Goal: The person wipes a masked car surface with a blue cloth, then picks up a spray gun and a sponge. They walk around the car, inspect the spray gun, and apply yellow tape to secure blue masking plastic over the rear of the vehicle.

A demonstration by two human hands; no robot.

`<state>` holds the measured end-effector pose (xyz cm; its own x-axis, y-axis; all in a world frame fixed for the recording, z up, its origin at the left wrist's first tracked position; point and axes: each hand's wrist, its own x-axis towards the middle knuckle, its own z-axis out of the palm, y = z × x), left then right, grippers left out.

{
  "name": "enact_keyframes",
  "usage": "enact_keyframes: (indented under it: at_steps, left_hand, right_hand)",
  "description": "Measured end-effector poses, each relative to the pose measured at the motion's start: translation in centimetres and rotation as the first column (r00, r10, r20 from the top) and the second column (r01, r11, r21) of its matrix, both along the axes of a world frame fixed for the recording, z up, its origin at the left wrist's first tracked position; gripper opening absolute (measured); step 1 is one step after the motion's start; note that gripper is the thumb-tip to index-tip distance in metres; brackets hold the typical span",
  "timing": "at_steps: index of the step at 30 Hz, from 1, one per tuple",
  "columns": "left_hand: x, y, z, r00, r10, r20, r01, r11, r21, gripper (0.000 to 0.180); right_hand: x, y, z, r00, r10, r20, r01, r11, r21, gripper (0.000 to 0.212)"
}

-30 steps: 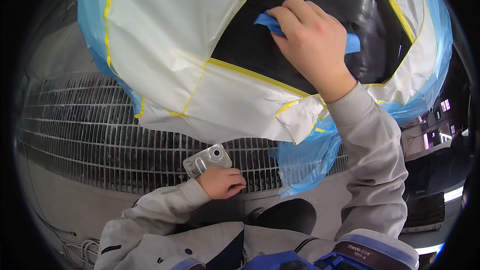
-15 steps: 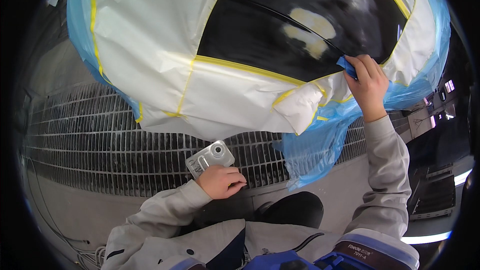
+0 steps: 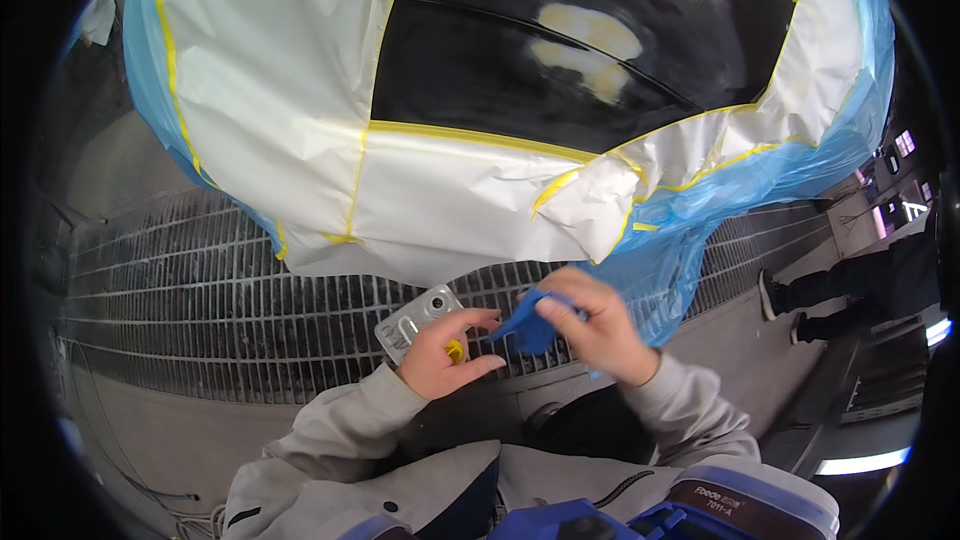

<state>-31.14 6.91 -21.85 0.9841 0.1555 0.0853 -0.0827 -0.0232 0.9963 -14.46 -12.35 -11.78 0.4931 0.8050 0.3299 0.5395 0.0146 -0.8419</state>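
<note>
Pinching the blue cloth (image 3: 530, 328), my right fingers (image 3: 592, 296) hold it just beside my left fingers (image 3: 458, 324), parted at thumb and forefinger; whether these grip the yellow object (image 3: 455, 352), I cannot tell. Beyond: black panel (image 3: 470, 70).

Black panel (image 3: 465, 70) glossy and smooth, its pale patch (image 3: 595, 30) matt; covering sheet (image 3: 265, 110) of white paper, creased, matt; outer film (image 3: 768, 175) of thin blue plastic, shiny and wrinkled. Blue wipe (image 3: 532, 330) matt, cloth or paper unclear; floor grating (image 3: 190, 295) metallic, rough.
</note>
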Motion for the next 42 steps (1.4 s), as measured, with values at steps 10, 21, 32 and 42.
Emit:
enact_keyframes:
  at_steps: [10, 21, 32, 42]
  left_hand:
    - [0.1, -1.1, 1.0, 0.951, 0.158, 0.267, -0.271, 0.844, 0.464, 0.064]
    - [1.0, -0.4, 0.6, 0.984, 0.061, -0.166, -0.082, 0.989, -0.121, 0.029]
    - [1.1, 2.5, 1.8, 0.969, 0.106, -0.224, -0.158, 0.961, -0.229, 0.025]
    - [0.7, 2.4, 1.8, 0.957, 0.187, -0.22, -0.246, 0.927, -0.283, 0.019]
  right_hand:
    - [-2.5, 1.6, -4.3, 0.95, -0.17, -0.261, 0.072, 0.934, -0.349, 0.049]
    - [1.2, 0.9, -3.9, 0.544, 0.316, -0.778, -0.489, 0.872, 0.012, 0.08]
    - [1.8, 0.2, -10.1, 0.322, 0.053, -0.945, -0.302, 0.952, -0.05, 0.058]
    - [-2.5, 1.6, -10.3, -0.291, 0.373, -0.881, -0.001, 0.921, 0.39, 0.065]
